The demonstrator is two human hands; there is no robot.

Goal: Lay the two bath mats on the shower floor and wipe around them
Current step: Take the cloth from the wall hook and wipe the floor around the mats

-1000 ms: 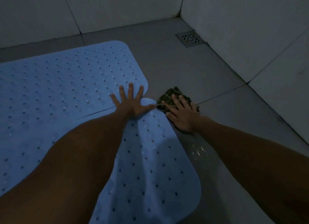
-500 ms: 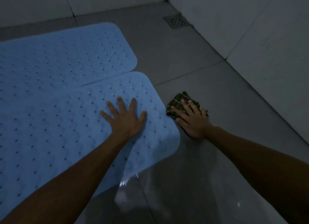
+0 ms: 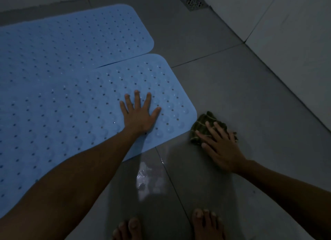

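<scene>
Head view: we count two blue bath mats, both flat on the grey shower floor. The far mat meets the near mat along one edge, the near one slightly overlapping. One dark green cloth sits on the tile just beside the near mat's corner. Our left hand presses the near mat, fingers spread wide. Our right hand lies flat on the cloth, fingers extended, not curled round it. One drain grate sits in the far corner; two bare feet show below a wet sheen. Against half a second ago, both hands sit nearer the mat's near corner.
</scene>
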